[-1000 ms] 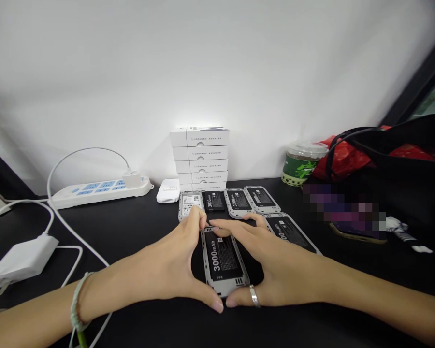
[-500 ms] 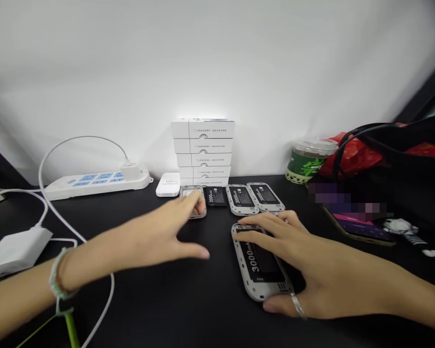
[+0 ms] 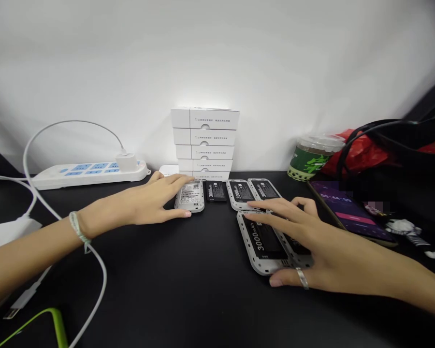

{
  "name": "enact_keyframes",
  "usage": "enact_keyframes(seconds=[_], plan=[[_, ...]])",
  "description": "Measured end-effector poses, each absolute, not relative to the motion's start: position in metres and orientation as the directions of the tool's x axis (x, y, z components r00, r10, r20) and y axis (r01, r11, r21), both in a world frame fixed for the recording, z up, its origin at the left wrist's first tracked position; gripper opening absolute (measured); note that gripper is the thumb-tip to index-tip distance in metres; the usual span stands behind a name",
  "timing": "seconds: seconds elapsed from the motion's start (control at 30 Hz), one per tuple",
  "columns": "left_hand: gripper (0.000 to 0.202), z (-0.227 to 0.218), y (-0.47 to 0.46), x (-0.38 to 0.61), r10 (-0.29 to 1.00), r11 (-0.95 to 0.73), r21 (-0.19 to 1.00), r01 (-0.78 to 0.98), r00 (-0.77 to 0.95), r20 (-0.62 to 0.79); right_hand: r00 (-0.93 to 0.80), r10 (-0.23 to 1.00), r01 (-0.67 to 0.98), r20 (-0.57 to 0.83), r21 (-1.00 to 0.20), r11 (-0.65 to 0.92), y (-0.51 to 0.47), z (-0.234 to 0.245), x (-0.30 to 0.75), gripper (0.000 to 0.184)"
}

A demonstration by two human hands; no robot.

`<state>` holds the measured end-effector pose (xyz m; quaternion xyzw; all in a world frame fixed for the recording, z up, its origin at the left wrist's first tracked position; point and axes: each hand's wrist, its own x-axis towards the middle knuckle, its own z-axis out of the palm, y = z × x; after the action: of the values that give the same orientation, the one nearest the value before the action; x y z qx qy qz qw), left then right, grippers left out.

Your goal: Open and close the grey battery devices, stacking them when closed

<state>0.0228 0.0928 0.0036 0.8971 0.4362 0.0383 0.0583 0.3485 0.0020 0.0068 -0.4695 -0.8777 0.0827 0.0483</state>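
Standing behind a black tabletop (image 3: 188,299), a white wall (image 3: 217,58) fills the background. Both hands are well apart. Right hand (image 3: 308,241): fingers spread across a battery-fitted device (image 3: 266,266), thumb at its near edge; whether it grips cannot be told. Left hand (image 3: 145,199): wide open, fingers extended over the labelled device (image 3: 192,197), thumb at its near corner; fingertip contact cannot be told. One second ago both hands framed the battery-fitted device; it now lies beside a similar device (image 3: 293,246). On the tabletop: a power strip (image 3: 90,175) at left, stacked boxes (image 3: 206,145) against the wall, a drink cup (image 3: 310,157) at right, and a loose battery (image 3: 215,191) just beside the labelled device.
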Motion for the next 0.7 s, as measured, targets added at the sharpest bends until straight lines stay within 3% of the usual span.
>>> enact_keyframes(seconds=[0.2, 0.4, 0.57, 0.7], plan=[[0.089, 0.005, 0.089, 0.027, 0.773, -0.629, 0.14, 0.765, 0.634, 0.014, -0.611, 0.771, 0.711, 0.179, -0.305, 0.634, 0.003, 0.016, 0.352, 0.076], [0.118, 0.018, 0.053, 0.039, 0.733, -0.657, 0.208, 0.725, 0.678, -0.046, -0.59, 0.755, 0.683, 0.286, -0.321, 0.656, 0.009, 0.014, 0.354, 0.069], [0.109, 0.014, 0.022, 0.057, 0.715, -0.663, 0.32, 0.677, 0.7, -0.001, -0.629, 0.744, 0.707, 0.225, -0.233, 0.668, 0.05, 0.015, 0.33, 0.05], [0.121, 0.009, 0.02, 0.055, 0.738, -0.566, 0.446, 0.693, 0.668, -0.101, -0.698, 0.715, 0.7, 0.037, -0.171, 0.693, 0.096, 0.019, 0.306, 0.065]])
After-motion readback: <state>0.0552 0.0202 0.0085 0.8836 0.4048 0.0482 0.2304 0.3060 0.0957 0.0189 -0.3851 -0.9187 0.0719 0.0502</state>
